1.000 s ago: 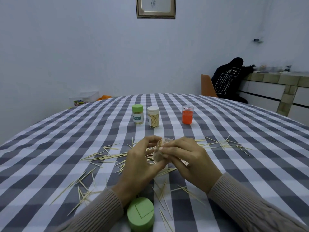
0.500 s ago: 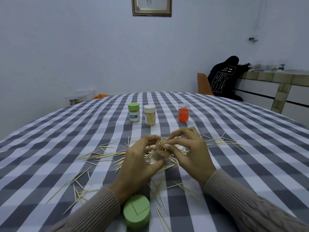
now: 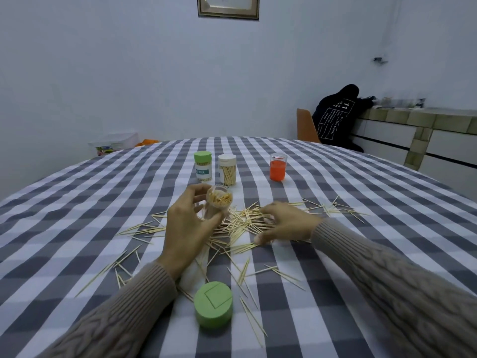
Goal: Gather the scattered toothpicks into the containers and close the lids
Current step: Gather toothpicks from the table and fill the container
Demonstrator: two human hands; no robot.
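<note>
Gripping the clear container [image 3: 218, 204] between thumb and curled fingers, our left hand [image 3: 188, 226] holds it raised above the desk [image 3: 77, 202], tilted with its open mouth toward the camera; the container is packed with toothpicks standing on end. Our right hand [image 3: 286, 223] rests low over the densest heap of scattered toothpicks [image 3: 242, 223] near the middle of the desk, its fingers loosely curled and spread; we cannot tell whether they pinch any toothpicks, since the fingertips are blurred. More loose toothpicks fan out toward the left edge, toward the right edge beyond the right wrist, and toward the near edge between our two sleeves.

A round green lid [image 3: 213, 307] lies flat on the desk close to the near edge, just beside the left sleeve [image 3: 124, 316], apart from the container.

Farther toward the far edge stand three upright containers in a row: a green-capped jar [image 3: 203, 166] with a label, a white-capped jar [image 3: 227, 169] just beside it showing toothpicks through its wall, and, set apart to the right, a clear cup with orange contents [image 3: 278, 167]. The two capped jars are closed.

The desk carries a grey-and-white checked cloth. Beyond its far edge we see an orange chair back [image 3: 305, 126], a dark garment [image 3: 335, 117] draped against a tiled counter [image 3: 426, 125], and a framed picture [image 3: 228, 7] on the wall.
</note>
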